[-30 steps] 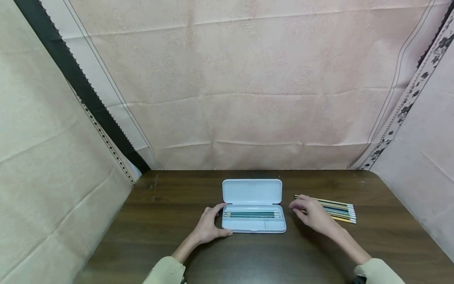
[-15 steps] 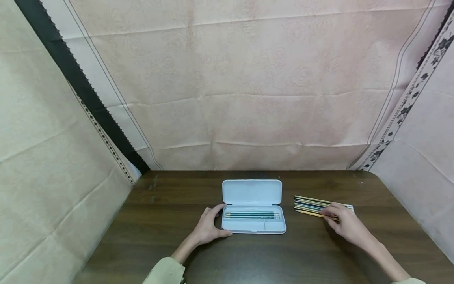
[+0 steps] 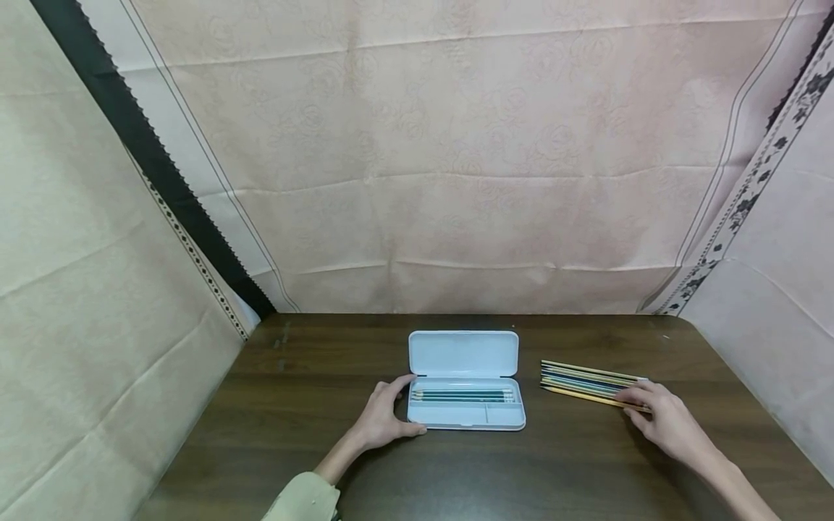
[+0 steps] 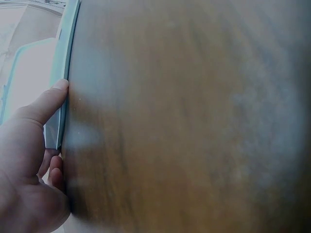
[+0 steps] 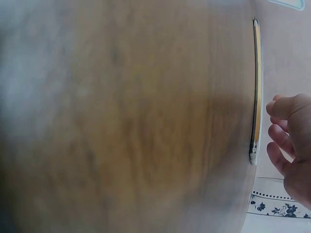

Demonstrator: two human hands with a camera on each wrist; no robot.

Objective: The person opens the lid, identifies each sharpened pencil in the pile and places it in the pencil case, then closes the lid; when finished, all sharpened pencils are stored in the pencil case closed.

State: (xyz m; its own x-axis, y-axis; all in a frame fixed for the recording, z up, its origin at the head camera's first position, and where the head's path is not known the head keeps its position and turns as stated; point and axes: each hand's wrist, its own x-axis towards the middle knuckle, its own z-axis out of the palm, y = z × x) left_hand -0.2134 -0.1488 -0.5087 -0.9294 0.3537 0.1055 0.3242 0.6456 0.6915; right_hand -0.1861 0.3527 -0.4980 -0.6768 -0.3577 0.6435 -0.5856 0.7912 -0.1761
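Note:
A light blue pencil case lies with its lid raised at the back. Several green pencils lie in its long rear compartment. My left hand holds the case's left end, thumb on the front edge and fingers at the back; the left wrist view shows the thumb against the case's side. Right of the case, several loose pencils lie side by side. Over their right ends is my right hand, fingers loosely bent, hiding those ends. In the right wrist view its fingertips look slightly apart from the yellow pencil.
The dark brown wooden table has rounded far corners. Behind it hangs a pale patterned cloth, with more cloth at both sides. A small divider splits the case's front compartment.
My right hand has slid rightward along the loose pencils, from their left ends to their right ends, uncovering the left ends. The left hand and the case have stayed put.

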